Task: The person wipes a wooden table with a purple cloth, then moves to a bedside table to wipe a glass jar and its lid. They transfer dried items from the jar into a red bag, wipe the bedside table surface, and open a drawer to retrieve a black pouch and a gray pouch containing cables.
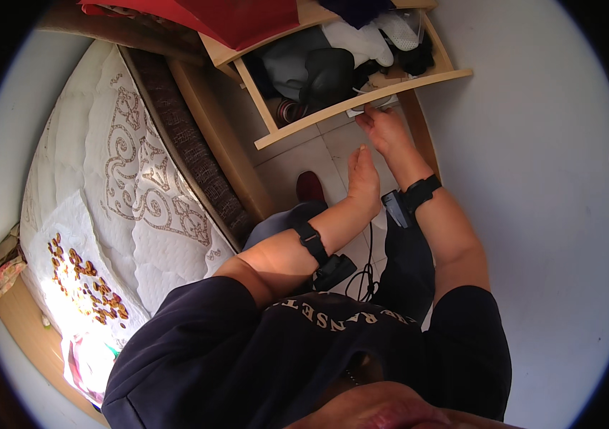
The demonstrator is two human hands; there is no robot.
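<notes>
An open wooden drawer [363, 102] juts out before me, holding dark and white cloth items, a black moulded item [328, 75], a rolled striped item [289, 110] and a white perforated item [400, 32]. At the front edge of the drawer, toward its right end, is my right hand [383, 126], its fingertips by a white object [355, 113] and a thin white cable; whether it grips either is unclear. Lower and to the left, my left hand [363, 174] is raised above the tiled floor with its fingers close together, touching nothing that I can see.
A patterned mattress [149, 177] lies at left, with small brown pieces [90, 284] spread on a white sheet. A red bag or cloth [240, 21] rests atop the drawer unit. A white wall [529, 187] stands close at right. A black cable [369, 279] hangs near my legs.
</notes>
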